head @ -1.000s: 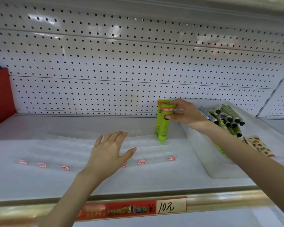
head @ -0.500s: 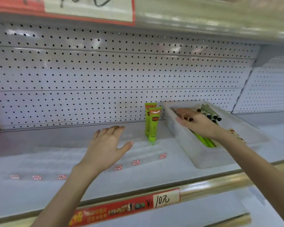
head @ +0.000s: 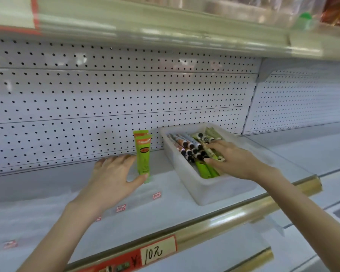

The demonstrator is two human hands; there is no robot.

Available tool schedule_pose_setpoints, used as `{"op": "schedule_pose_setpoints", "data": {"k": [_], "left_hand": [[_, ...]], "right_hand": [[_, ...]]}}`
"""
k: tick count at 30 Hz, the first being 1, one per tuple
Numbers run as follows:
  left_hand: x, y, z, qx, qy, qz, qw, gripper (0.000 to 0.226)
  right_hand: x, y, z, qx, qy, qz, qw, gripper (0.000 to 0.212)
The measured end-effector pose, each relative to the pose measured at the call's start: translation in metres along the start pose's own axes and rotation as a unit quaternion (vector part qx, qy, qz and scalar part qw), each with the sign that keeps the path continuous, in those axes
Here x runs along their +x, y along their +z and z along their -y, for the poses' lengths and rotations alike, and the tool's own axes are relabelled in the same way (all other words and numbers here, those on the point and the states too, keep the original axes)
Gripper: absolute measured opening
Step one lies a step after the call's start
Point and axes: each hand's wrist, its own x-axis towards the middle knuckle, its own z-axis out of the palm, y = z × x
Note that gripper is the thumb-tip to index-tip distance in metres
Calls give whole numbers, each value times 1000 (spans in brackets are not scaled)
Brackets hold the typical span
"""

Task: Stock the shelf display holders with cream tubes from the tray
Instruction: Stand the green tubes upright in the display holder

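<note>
my right hand (head: pixel 236 160)'s reaching over the cream tubes (head: pixel 188 148) in the tray (head: pixel 214 191), can't tell if it's pinching one | left hand (head: pixel 110 177)'s hovering flat, fingers loose | going for one tube, mid-body

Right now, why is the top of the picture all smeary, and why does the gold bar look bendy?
Head view: the upper shelf edge is smeared by motion blur, probably because the camera is moving; the gold rail bows because the lens is wide-angle; white glare patches sit on the pegboard; the standing green tubes look fairly sharp.
</note>
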Motion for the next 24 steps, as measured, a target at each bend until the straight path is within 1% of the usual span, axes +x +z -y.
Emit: {"op": "schedule_pose_setpoints", "data": {"k": [3, 7, 11, 16, 19, 21, 24], "left_hand": [[13, 4, -25, 15, -5, -4, 1000, 97], [30, 12, -60, 49, -21, 7, 999, 102], [42, 16, -90, 38, -46, 1, 998, 100], [59, 18, -114, 51, -64, 1, 997, 96], [70, 18, -122, 52, -70, 15, 996, 97], [76, 20, -125, 49, -65, 19, 997, 92], [78, 25, -126, 36, -68, 35, 996, 84]], "right_hand": [[8, -1, -26, -22, -16, 16, 999, 59], [20, -3, -54, -72, -50, 34, 996, 62], [30, 1, -75, -106, -95, 67, 988, 63], [45, 10, -71, -83, -150, 113, 979, 59], [57, 21, -61, -106, -178, 131, 970, 57], [64, 30, -58, -118, -180, 153, 965, 56], [68, 41, -58, -123, -149, 214, 958, 62]]}}
